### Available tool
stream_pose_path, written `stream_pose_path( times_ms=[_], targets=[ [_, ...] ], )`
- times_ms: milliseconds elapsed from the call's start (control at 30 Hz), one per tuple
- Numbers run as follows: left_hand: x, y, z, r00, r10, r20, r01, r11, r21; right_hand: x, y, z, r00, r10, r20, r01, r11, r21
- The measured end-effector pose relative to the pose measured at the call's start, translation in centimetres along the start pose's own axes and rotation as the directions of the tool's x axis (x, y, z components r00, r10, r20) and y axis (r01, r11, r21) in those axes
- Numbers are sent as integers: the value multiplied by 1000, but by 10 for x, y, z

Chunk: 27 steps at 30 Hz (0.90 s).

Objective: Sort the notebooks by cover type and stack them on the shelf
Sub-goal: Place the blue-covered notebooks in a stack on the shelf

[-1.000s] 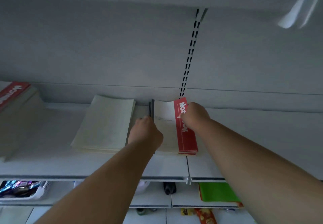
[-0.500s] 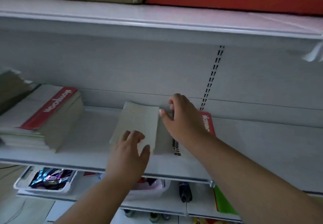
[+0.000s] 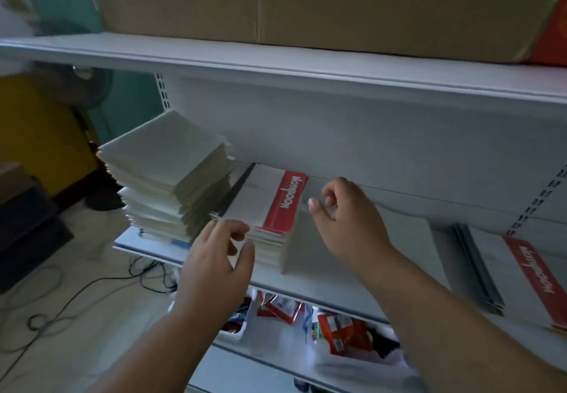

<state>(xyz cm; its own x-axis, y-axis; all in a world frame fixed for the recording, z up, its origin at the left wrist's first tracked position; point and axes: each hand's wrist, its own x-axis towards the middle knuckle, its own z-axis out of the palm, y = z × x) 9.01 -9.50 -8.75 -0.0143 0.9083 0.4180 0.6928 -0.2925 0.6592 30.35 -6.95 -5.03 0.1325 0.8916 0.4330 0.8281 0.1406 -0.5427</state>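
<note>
Now, view: swung from the centre stacks to the red-banded notebook stack point(image 3: 270, 208) at 9 o'clock on the shelf point(image 3: 322, 293).
Hands: left hand point(image 3: 219, 257) and right hand point(image 3: 346, 217) were loosely spread, empty, flanking it.
Meaning: probably squaring this pile next.

Two hands, the left hand point(image 3: 216, 265) and the right hand point(image 3: 349, 221); three piles of notebooks on the shelf point(image 3: 322, 288): plain pile point(image 3: 171, 171), middle pile point(image 3: 270, 208), right pile point(image 3: 521, 273). One cardboard box point(image 3: 306, 3) above.
</note>
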Motion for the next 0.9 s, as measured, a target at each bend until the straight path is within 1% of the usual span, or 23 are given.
stream_pose_path(
  times_ms=[100, 167, 267, 333, 367, 433, 467, 500, 533, 567, 600, 633, 667, 700, 733, 767, 800, 833, 867, 900],
  targets=[
    [15, -23, -37, 998, 47, -42, -49, 998, -36, 10, -20, 35, 993, 119, 23, -118, 992, -34],
    [22, -32, -54, 996, 68, -64, -73, 994, -82, 16, -30, 54, 973, 219, 67, -211, 972, -103],
    [29, -40, -72, 989, 80, -125, -101, 980, -171, 21, -33, 78, 904, 402, 146, -365, 903, -228],
    [33, -45, -80, 985, 98, -145, -124, 975, -182, 21, -32, 84, 857, 481, 183, -430, 865, -261],
    [34, -47, -84, 983, 108, -148, -135, 973, -187, 21, -32, 83, 845, 505, 175, -449, 848, -282],
    [37, -51, -89, 980, 128, -155, -157, 969, -192, 23, -34, 76, 852, 515, 92, -466, 827, -316],
    [39, -50, -92, 980, 122, -154, -151, 970, -191, 24, -37, 71, 856, 514, 42, -484, 829, -279],
    [41, -49, -94, 986, 87, -146, -114, 974, -194, 25, -44, 66, 852, 523, 9, -514, 840, -174],
    [45, -48, -93, 992, 7, -122, -33, 977, -211, 25, -52, 63, 844, 536, -3, -536, 844, 5],
    [50, -45, -93, 989, -133, -63, 112, 957, -267, 24, -64, 61, 833, 553, 13, -540, 808, 235],
    [57, -41, -92, 952, -301, 56, 300, 877, -375, 21, -77, 60, 817, 572, 74, -543, 718, 435],
    [65, -37, -92, 876, -429, 222, 479, 715, -509, 15, -90, 60, 805, 571, 161, -556, 631, 541],
    [71, -33, -91, 787, -489, 377, 610, 525, -594, 9, -101, 62, 807, 539, 241, -568, 593, 571],
    [76, -32, -91, 726, -499, 473, 674, 380, -634, 3, -109, 65, 820, 488, 301, -565, 599, 568],
    [79, -31, -91, 707, -497, 503, 687, 317, -653, -1, -114, 68, 834, 442, 330, -550, 622, 557],
    [80, -32, -89, 716, -504, 483, 675, 324, -662, -2, -116, 71, 850, 419, 319, -526, 653, 545],
    [81, -32, -88, 737, -517, 435, 649, 362, -670, 0, -113, 73, 867, 422, 264, -497, 699, 513],
    [80, -33, -86, 762, -527, 378, 615, 403, -678, 4, -104, 75, 882, 439, 172, -466, 763, 448],
    [79, -35, -85, 784, -529, 324, 580, 439, -687, 8, -91, 78, 884, 459, 87, -461, 823, 333],
    [77, -35, -85, 806, -525, 275, 544, 473, -693, 13, -79, 79, 876, 481, 39, -479, 859, 178]
  ],
)
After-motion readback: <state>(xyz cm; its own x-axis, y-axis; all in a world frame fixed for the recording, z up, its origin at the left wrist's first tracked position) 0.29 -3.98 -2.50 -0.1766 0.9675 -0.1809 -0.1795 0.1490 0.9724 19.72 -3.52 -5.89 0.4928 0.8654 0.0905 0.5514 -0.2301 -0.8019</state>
